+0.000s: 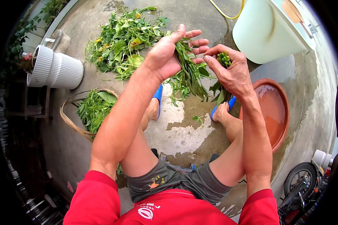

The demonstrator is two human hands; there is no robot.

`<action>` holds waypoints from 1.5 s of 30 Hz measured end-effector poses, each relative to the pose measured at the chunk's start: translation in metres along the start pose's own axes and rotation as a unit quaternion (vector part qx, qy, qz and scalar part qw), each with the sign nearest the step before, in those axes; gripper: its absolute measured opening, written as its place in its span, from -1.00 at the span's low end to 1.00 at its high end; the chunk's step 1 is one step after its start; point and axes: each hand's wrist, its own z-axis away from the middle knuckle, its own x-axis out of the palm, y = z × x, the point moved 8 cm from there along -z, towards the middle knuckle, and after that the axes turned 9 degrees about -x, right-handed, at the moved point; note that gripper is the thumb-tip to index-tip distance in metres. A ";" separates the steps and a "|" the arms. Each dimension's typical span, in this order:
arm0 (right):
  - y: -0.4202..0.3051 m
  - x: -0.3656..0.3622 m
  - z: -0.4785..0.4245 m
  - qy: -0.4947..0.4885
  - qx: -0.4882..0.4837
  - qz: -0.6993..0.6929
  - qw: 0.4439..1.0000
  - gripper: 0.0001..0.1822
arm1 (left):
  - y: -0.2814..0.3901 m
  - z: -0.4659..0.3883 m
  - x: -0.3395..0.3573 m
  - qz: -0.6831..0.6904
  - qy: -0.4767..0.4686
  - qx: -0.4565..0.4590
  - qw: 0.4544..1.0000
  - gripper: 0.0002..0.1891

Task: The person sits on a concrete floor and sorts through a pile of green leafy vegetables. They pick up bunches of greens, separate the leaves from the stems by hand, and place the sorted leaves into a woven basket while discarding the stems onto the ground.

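Observation:
My left hand is palm up with its fingers spread, and a bunch of long-leaved greens rests across the palm and hangs below. Beside it, my right hand grips another bundle of greens; the stem ends show between thumb and fingers, and leaves droop beneath. The two hands nearly meet at the fingertips. Beyond them, a large heap of leafy vines, some leaves yellow, lies on the concrete floor. More cut greens fill a basket with a bent handle, left of my legs.
At right stand a round terracotta-coloured basin holding water and a big pale tub. A yellow hose curves at the top. White ribbed pots sit at left, a motorcycle at lower right. The floor is partly wet.

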 end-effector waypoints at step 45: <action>0.025 -0.014 0.004 -0.088 0.139 -0.051 0.985 -0.77 | 0.012 0.014 -0.001 -0.387 0.154 0.075 0.906 -0.69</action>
